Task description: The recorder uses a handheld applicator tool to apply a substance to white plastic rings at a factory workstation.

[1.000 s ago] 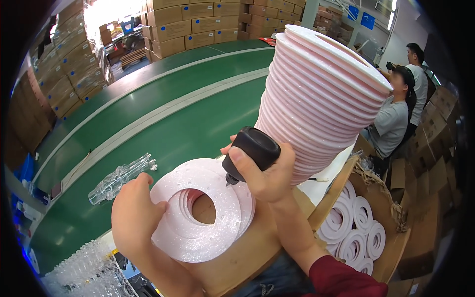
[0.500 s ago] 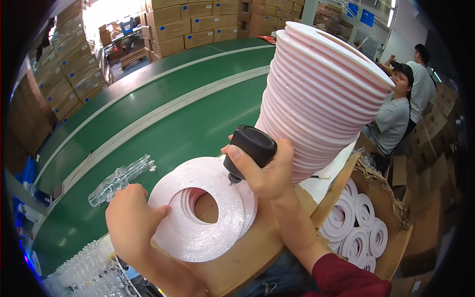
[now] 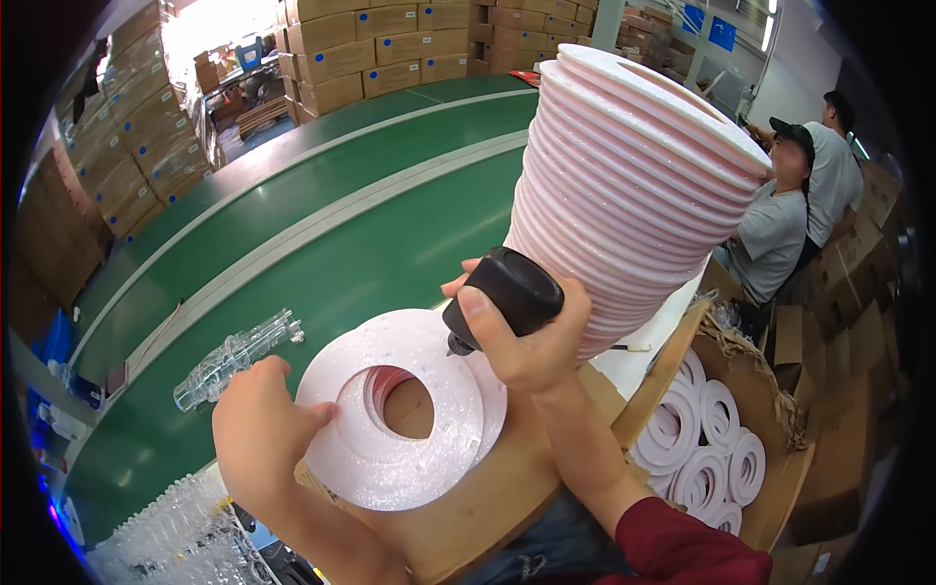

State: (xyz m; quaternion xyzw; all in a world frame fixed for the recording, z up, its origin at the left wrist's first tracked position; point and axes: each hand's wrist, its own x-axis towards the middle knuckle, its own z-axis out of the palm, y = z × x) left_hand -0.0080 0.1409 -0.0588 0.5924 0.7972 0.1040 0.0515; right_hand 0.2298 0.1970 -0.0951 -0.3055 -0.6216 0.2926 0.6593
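One long green conveyor belt (image 3: pixel 390 234) is curving across the scene I am watching from afar, with a tall stack of pale pink rings (image 3: pixel 624 210) towering at its near side, right of center. Below that stack, at right, an open carton (image 3: pixel 756 375) is holding smaller pale rings (image 3: pixel 684 445) in several piles. In front of the wearer, a low pile of large pale rings (image 3: pixel 390 476) is lying unevenly overlapped on a brown surface (image 3: pixel 478 526), which is showing through the open centers. A clear plastic bundle (image 3: pixel 239 353) is lying on the belt, just beyond the left hand (image 3: pixel 255 424). That hand is reaching over the low pile's left side, its thumb resting on the top ring and standing apart from the forefinger; I am unable to tell whether the hidden fingers are gripping the rim. The right hand (image 3: pixel 538 341) is wrapping thumb and fingers firmly around a black bottle (image 3: pixel 519 288), tipped bottom-up above the pile's far right part. Smallest, its dark nozzle (image 3: pixel 457 344) is pointing down at the top ring, contact being unclear to me.
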